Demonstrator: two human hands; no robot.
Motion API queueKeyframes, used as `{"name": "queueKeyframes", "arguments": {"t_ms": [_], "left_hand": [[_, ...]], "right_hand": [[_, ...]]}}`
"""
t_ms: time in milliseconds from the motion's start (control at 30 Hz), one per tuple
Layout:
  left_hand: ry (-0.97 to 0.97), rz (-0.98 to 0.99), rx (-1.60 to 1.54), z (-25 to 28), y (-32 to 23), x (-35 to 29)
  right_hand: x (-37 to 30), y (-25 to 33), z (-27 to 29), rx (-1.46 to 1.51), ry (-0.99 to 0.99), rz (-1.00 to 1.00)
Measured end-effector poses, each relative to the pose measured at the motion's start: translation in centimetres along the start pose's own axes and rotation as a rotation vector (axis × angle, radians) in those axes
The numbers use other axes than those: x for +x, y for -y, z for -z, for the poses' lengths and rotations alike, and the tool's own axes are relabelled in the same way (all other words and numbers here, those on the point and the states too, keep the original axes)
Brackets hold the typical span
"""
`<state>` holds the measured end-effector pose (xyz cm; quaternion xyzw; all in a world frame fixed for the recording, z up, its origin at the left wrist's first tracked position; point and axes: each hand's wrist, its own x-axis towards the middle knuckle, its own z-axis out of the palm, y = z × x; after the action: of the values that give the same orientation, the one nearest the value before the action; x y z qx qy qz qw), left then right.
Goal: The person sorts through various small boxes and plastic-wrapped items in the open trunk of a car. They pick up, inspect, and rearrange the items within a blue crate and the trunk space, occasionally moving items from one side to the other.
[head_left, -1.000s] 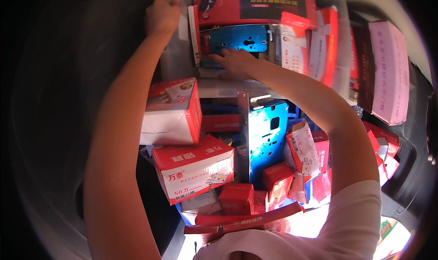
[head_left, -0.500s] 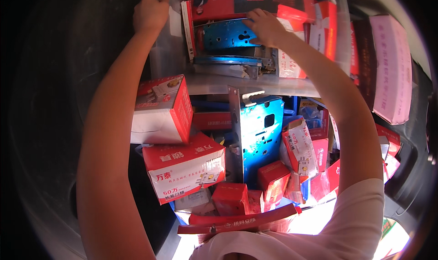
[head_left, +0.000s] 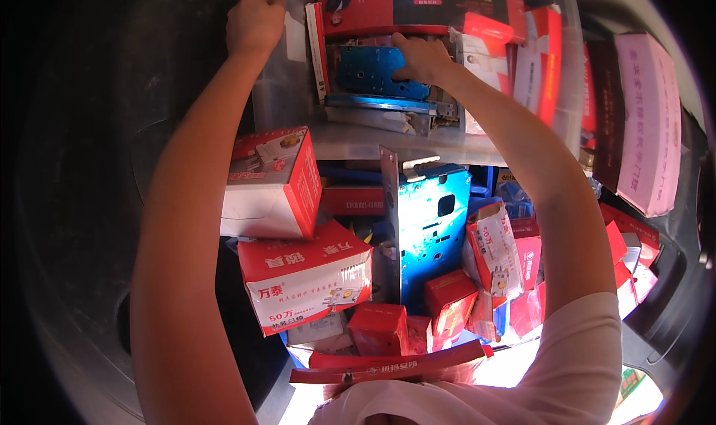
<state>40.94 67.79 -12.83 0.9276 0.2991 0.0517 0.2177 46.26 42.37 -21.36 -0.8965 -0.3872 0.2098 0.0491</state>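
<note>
Right Hand on Blue Lock Case Inside the Clear Bin

Here's the right hand (head_left: 424,58), down in the translucent plastic bin (head_left: 447,150), index finger at the upper edge of a blue metal lock case (head_left: 365,71), thumb apart from it across the face; whether they pinch, I can't tell. Over to the left hand (head_left: 256,21), bent at the bin's upper left rim, thumb and index spread, its grip partly hidden.

Plenty in this bin! Just below that case lies a second blue lock case (head_left: 380,105), edge-on. A long red-and-black box (head_left: 432,7) spans the far side, a slim red-and-white box (head_left: 316,52) stands at the left, and a white box with a red flap (head_left: 485,61) sits just right of the hand.

Nearer the body, a large blue lock plate (head_left: 432,227) stands upright amid small cartons, a red box (head_left: 379,328) among them. To the left, a grey-and-red carton (head_left: 272,183) rests on a red-and-white carton (head_left: 307,279). Out right, beyond the bin, a pink box (head_left: 647,123) leans beside a maroon one.
</note>
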Motion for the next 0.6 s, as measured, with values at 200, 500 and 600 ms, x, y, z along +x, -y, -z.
{"name": "queueKeyframes", "arguments": {"t_ms": [200,500,600], "left_hand": [[-0.013,0.041,0.004,0.4,-0.9,-0.8],[-0.055,-0.080,0.017,-0.2,0.3,-0.1],[0.076,0.079,-0.083,1.6,-2.6,-1.3]], "right_hand": [[-2.0,1.0,2.5,0.130,-0.033,0.013],[-4.4,-0.3,5.6,0.052,-0.071,0.196],[-6.3,-0.7,7.2,0.036,-0.139,0.297]]}}
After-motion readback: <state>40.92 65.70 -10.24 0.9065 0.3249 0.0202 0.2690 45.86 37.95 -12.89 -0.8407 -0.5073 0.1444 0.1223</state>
